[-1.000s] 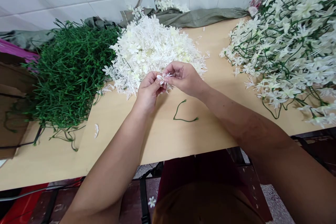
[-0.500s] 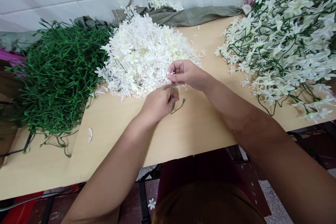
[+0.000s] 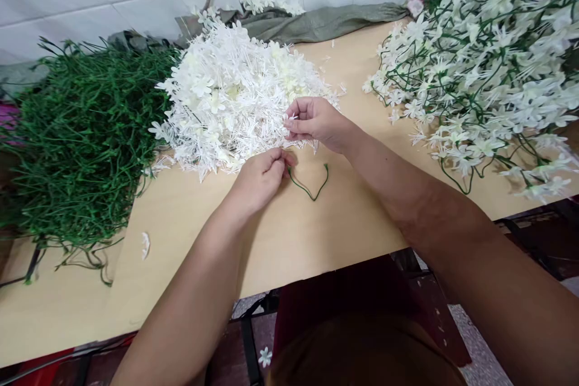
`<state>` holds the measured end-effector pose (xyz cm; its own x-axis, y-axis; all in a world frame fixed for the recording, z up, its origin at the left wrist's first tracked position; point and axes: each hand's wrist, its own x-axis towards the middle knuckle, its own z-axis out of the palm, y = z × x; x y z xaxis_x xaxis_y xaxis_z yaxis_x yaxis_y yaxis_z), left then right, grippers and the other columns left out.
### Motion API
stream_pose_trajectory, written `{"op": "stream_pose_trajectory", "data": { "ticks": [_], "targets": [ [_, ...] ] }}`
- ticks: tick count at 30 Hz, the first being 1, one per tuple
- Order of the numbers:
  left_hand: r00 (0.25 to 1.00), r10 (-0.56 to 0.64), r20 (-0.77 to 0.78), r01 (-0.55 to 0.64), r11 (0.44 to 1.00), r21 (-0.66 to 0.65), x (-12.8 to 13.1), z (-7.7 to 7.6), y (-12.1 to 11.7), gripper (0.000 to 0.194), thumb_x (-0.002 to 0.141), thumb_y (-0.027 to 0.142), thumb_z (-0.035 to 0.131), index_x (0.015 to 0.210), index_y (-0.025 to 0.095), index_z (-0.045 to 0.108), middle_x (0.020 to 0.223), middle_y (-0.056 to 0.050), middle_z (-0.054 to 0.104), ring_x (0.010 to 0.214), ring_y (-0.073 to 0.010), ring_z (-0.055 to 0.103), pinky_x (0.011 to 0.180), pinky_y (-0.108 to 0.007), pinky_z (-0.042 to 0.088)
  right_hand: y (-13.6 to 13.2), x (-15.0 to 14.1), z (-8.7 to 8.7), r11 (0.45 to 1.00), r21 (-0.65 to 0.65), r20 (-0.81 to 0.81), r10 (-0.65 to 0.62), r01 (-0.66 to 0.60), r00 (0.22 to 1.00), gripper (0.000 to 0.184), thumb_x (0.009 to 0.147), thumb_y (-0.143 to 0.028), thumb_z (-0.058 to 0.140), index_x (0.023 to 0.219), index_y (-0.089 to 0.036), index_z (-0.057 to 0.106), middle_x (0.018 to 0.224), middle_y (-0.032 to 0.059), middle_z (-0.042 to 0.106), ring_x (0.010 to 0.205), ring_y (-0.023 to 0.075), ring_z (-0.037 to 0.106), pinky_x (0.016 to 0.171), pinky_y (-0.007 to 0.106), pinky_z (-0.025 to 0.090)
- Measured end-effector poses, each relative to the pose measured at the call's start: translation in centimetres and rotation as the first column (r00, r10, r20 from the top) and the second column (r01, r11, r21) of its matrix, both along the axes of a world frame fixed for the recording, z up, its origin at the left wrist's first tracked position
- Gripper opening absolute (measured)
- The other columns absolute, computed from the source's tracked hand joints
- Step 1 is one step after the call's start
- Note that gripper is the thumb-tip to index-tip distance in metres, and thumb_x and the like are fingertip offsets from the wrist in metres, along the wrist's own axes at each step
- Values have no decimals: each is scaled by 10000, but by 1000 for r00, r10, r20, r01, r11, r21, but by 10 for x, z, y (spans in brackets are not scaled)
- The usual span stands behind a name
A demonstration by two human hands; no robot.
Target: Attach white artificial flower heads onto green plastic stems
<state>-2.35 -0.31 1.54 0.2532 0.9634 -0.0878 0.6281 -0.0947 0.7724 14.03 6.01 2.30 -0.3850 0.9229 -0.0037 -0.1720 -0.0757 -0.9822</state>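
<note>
My left hand is closed above the tabletop, thumb and fingers pinched together. From its fingertips a thin green artificial stem bends down in a V, and its far green tip points up to the right. Just above and to the right, my right hand pinches a small white artificial flower piece between thumb and forefinger, mostly covered by the fingers. Both hands are at the near edge of a heap of loose white flower pieces.
A large pile of green stems lies on the left. Finished-looking white flowers on stems are heaped at the right. One white piece rests on the wooden tabletop. A grey-green cloth runs along the tiled wall.
My left hand has turned and shifted slightly left, and more of the green stem shows below its fingers. My right hand keeps its pinch, moved slightly up. The camera view has shifted a little.
</note>
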Motion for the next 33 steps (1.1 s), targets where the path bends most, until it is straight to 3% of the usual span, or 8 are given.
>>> {"op": "stream_pose_trajectory", "data": {
  "ticks": [3,5,10,15,18,21,25,33],
  "targets": [
    [987,-24,-160,22,1000,-18,0,4,-2,242,826,423,532,827,193,610,744,-30,652,669,-180,560,647,-319,423,-2,1,4,1000,-14,-11,-3,3,1000,209,807,-21,664,740,-151,515,608,-69,551,559,28,580,656,178,575],
    [961,-22,-277,28,999,16,4,8,-6,201,781,386,621,859,203,590,781,-24,666,688,-184,569,656,-324,407,-4,0,6,999,-39,-10,17,-18,1000,209,801,-15,666,741,-151,518,601,-74,549,554,32,580,663,195,587],
    [883,-12,-470,39,998,48,18,19,-13,144,819,302,584,930,211,566,910,-50,699,800,-228,615,692,-346,405,-7,-5,1,989,-120,49,95,-89,994,223,790,42,628,708,-139,528,558,-68,535,530,41,578,586,155,547],
    [798,-3,-603,17,1000,17,19,24,-14,123,846,308,552,840,199,610,871,-97,704,840,-290,639,713,-384,428,-3,-5,-3,995,-102,37,22,-19,999,234,781,57,636,706,-136,526,557,-63,549,542,32,568,621,146,537],
    [886,-20,-464,57,996,65,13,14,-10,76,819,247,572,763,205,604,767,-76,681,772,-253,626,712,-376,437,-3,-2,0,994,-107,7,27,-26,1000,229,777,23,671,727,-142,521,558,-73,551,541,40,586,637,167,552],
    [996,39,-75,-35,998,47,4,3,-2,74,798,268,593,771,203,569,703,-37,652,664,-188,597,648,-327,449,-4,1,3,989,-112,-18,98,-100,995,248,728,-21,747,734,-143,531,575,-65,576,553,67,614,637,201,566],
    [928,156,337,-158,987,-19,-2,3,7,100,693,172,651,761,174,578,636,13,602,596,-120,562,607,-254,451,-5,2,5,980,-135,-54,142,-148,988,246,691,-7,766,721,-135,557,597,-54,599,575,66,613,658,207,570],
    [800,296,522,-269,955,-129,-4,10,12,110,645,47,659,622,148,623,588,14,631,553,-82,565,598,-208,477,-7,0,5,971,-165,-56,166,-173,985,238,679,0,762,704,-141,572,605,-43,631,618,86,658,695,234,605]
  ]
}}
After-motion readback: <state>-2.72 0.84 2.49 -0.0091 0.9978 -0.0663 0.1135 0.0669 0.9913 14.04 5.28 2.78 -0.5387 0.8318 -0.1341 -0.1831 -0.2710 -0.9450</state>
